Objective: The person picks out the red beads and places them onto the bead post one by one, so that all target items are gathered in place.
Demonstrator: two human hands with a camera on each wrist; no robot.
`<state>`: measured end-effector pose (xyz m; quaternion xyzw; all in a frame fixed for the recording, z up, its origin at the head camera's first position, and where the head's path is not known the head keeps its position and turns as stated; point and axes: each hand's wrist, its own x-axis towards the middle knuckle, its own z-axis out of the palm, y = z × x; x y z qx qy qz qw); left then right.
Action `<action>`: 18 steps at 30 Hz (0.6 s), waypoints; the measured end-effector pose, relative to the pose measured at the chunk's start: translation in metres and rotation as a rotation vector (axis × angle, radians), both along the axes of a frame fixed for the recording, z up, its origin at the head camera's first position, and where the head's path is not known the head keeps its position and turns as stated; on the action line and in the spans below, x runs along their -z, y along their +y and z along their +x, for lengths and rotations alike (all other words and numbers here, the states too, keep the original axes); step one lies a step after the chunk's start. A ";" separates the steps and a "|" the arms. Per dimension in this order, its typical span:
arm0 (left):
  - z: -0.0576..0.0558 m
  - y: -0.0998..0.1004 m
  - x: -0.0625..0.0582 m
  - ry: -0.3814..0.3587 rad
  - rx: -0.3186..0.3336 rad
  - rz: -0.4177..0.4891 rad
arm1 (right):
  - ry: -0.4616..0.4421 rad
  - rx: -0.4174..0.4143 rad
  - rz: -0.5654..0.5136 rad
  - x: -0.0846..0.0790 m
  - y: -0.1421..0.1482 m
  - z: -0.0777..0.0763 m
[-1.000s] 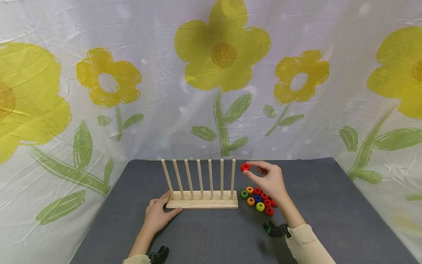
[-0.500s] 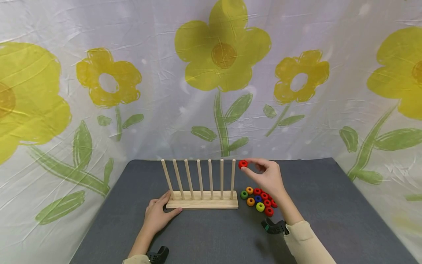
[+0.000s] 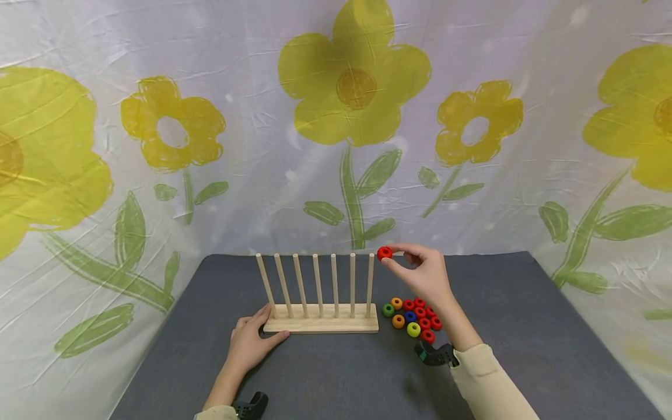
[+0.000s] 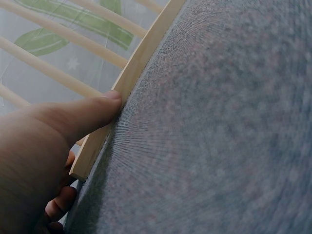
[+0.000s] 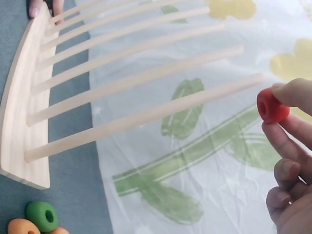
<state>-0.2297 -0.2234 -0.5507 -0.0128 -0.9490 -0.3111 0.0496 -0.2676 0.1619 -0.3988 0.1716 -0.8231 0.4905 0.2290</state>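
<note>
My right hand (image 3: 427,274) pinches a red wooden bead (image 3: 385,253) between thumb and fingers, raised to the height of the peg tops. Just left of the bead stands the rightmost peg (image 3: 370,283) of a wooden peg rack (image 3: 321,327); its upright pegs carry no beads. In the right wrist view, the red bead (image 5: 272,106) is close to that peg's tip, with its hole turned partly toward the peg. My left hand (image 3: 249,343) grips the rack's left end. Its thumb (image 4: 97,109) lies along the front edge, while the other fingers reach behind the base, partly hidden.
Several loose beads, among them a green bead (image 3: 388,310), a blue bead (image 3: 409,317) and a yellow bead (image 3: 413,330), lie on the dark cloth-covered table (image 3: 325,379) right of the rack. A flower-printed curtain (image 3: 252,192) hangs behind.
My right hand has lifted the red bead higher and moved it slightly left, closer to the tip of the rightmost peg. My left hand keeps its place on the rack.
</note>
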 end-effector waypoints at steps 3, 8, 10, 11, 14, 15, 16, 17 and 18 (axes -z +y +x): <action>0.000 0.000 -0.001 0.006 0.003 -0.003 | -0.010 -0.001 -0.008 -0.005 -0.001 0.001; 0.000 0.000 -0.001 0.013 0.003 -0.003 | 0.000 -0.003 -0.024 -0.012 -0.001 0.001; 0.000 -0.001 0.000 0.011 0.001 -0.004 | 0.009 -0.009 -0.027 -0.014 -0.002 0.000; 0.000 -0.001 0.000 0.011 0.001 -0.003 | 0.011 -0.013 -0.029 -0.015 -0.003 0.000; 0.000 -0.002 0.000 0.007 0.000 -0.005 | 0.020 -0.023 -0.037 -0.018 -0.005 0.000; 0.000 -0.002 0.000 0.006 0.001 -0.006 | 0.021 -0.025 -0.039 -0.019 -0.006 0.000; 0.001 -0.002 0.000 0.005 0.001 -0.007 | 0.022 -0.029 -0.040 -0.019 -0.007 0.001; 0.001 -0.002 0.000 0.005 0.002 -0.006 | 0.025 -0.032 -0.038 -0.020 -0.009 0.001; 0.001 -0.002 0.000 0.004 0.002 -0.006 | 0.028 -0.034 -0.036 -0.021 -0.010 0.001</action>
